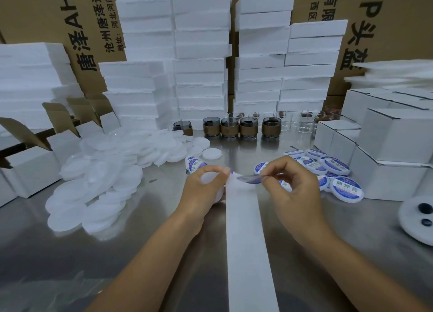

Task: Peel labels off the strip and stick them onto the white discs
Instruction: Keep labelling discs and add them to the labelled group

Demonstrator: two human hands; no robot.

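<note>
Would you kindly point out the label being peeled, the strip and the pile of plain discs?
label [250, 179]: head view, middle of its peeled part.
strip [248, 241]: head view, bare middle of its backing.
plain discs [93, 185]: head view, a disc in mid-pile.

Two bare forearms in shot, left hand [201, 190] and right hand [293, 185] bare as well, fingers slender, knuckles plainly showing.

Noted: strip [246, 229] plain white; label [249, 178] blue-rimmed. At bench [140, 253] left, bare discs [98, 183] plain white. At bench right, labelled discs [346, 188] blue-ringed, white centre, green characters; cartons [77, 30] brown, black print.
</note>
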